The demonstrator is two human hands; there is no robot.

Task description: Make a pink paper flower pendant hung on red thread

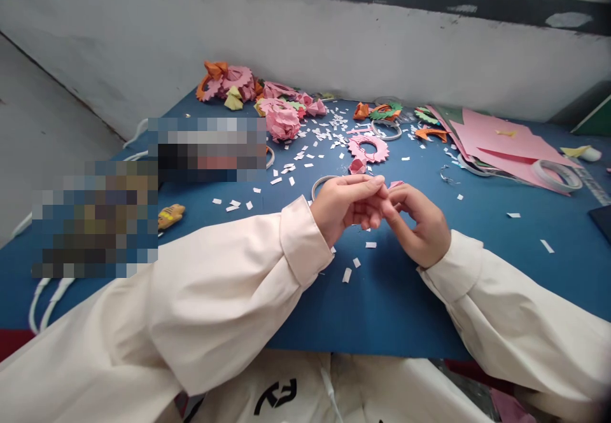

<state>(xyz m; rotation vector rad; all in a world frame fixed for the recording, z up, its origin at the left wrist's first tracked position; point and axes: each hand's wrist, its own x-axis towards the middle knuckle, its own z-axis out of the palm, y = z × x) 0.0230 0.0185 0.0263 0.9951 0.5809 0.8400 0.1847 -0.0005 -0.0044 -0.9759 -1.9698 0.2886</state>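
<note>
My left hand [351, 200] and my right hand [417, 222] meet above the middle of the blue table, fingertips touching. The fingers of my left hand are curled and pinched together, and what they hold, if anything, is hidden. My right thumb and fingers are closed in a pinch too. A small bit of pink paper [396, 184] peeks out behind the right fingers; most of it is hidden. Just beyond my hands lie a pink folded-paper ring [368, 149] with a toothed edge and a small pink folded piece [358, 166]. A roll of tape [321, 184] sits partly behind my left hand.
Small white paper scraps [305, 156] litter the blue table [391, 321]. Pink and orange paper pieces [281, 117] are heaped at the back left. Pink paper sheets [501, 137] with a tape roll [556, 175] lie at the right. White cables [57, 296] run at the left.
</note>
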